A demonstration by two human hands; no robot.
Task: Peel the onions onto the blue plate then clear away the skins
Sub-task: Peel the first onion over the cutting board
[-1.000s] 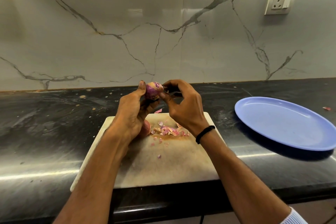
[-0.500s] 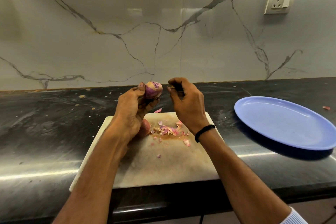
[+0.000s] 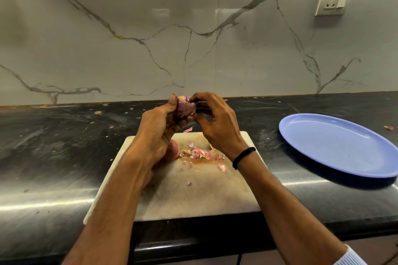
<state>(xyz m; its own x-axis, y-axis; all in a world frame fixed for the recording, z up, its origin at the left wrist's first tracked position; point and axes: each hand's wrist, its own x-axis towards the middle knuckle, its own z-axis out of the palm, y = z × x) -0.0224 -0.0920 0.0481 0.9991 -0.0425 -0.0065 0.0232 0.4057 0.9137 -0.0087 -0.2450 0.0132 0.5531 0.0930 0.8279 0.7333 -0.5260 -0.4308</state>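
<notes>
The onion [image 3: 184, 108], clear of our right hand [image 3: 217, 129] half a second ago, is back between its fingertips. It is glossy purple with a pale tip, and we hold it above the far edge of the cutting board [image 3: 193, 196]. Our left hand [image 3: 158, 135] grips it, thumb upright, while the right pinches its side. Skins [image 3: 200, 154] litter the board, and the blue plate [image 3: 336, 146] lies well apart.

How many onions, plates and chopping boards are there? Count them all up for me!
Onions: 2, the held onion and the onion on the board, which is partly hidden
Plates: 1, the blue plate
Chopping boards: 1, the chopping board
Total: 4
</notes>
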